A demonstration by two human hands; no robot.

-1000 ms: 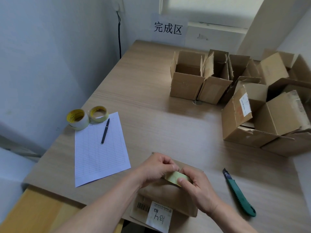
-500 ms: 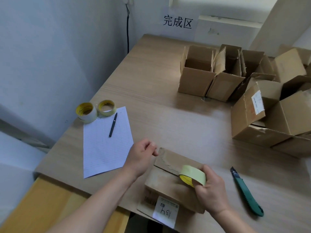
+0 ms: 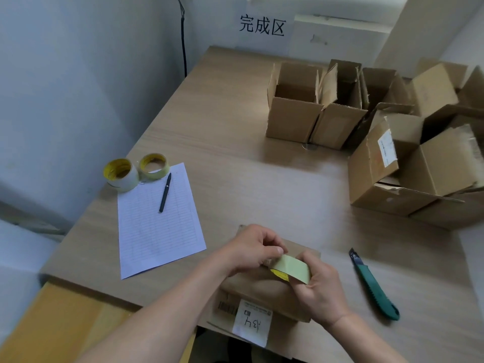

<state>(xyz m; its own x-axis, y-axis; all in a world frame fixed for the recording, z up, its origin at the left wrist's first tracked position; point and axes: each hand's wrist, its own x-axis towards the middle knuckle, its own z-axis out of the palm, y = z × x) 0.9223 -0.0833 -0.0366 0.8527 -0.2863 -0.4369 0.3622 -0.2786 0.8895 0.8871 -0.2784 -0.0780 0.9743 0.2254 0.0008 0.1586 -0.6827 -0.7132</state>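
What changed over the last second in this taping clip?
The left hand, which half a second ago had moved off to the far corner of the box, came back to the tape roll and pinches its edge. The right hand kept gripping the roll. The knife, pen and paper stayed put.

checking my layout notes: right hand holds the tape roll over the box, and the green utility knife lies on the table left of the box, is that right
Not quite: the head view shows the green utility knife lying on the table to the right of the box, not the left. The right hand does hold the tape roll over the box.
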